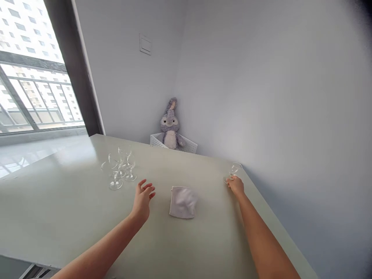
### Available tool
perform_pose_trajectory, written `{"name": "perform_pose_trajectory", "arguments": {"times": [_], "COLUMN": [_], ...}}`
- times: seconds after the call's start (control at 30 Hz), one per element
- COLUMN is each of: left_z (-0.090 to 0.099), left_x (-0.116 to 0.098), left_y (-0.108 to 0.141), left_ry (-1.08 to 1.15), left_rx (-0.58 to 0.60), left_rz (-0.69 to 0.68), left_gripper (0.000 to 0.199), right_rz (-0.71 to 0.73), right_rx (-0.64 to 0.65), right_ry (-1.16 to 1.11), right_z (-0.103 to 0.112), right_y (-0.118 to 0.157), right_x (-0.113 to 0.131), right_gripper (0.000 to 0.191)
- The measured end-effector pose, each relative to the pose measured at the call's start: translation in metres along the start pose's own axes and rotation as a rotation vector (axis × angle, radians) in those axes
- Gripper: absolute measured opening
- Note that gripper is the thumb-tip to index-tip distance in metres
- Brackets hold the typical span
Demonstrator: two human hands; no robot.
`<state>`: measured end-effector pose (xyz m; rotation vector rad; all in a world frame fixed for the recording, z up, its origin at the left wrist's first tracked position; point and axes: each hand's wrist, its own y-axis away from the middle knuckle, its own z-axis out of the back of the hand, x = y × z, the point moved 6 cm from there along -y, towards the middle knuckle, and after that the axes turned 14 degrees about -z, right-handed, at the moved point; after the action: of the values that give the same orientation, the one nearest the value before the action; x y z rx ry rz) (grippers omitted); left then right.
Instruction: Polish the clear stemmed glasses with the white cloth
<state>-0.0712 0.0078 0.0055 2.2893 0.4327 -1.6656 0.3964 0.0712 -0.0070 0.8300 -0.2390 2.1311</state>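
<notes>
With the right hand's grip closed on a glass near the desk's right edge and the left hand empty, loosely open, a slack hold could tip the glass against the wall.

- I have a pale, glossy table in view, its surface catching light toward the left.
- On its left part I see clear stemmed glasses standing upright, close together.
- Near the middle I make out a pale, creased cloth, lying flat.
- By the right edge I find a lone glass, partly hidden; I can't tell whether its foot touches the surface.
</notes>
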Motion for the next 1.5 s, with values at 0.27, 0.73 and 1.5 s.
{"name": "perform_pose_trajectory", "arguments": {"times": [0.27,0.73,1.5], "left_z": [0.022,0.015,-0.087], "left_x": [0.007,0.016,0.005], "left_y": [-0.057,-0.104,-0.025], "left_ry": [0.395,0.301,-0.714], "left_rx": [-0.264,-0.202,0.501], "left_rz": [0.141,0.057,-0.608], "left_gripper": [0.060,0.042,0.013], "right_rz": [0.215,0.904,0.046], "right_rx": [0.041,0.444,0.371], "right_ry": [-0.108,0.349,-1.177], "right_z": [0.016,-0.046,0.022], "right_y": [0.085,0.239,0.214], "right_x": [0.029,0.110,0.063], "right_gripper": [0.030,0.022,0.033]}}
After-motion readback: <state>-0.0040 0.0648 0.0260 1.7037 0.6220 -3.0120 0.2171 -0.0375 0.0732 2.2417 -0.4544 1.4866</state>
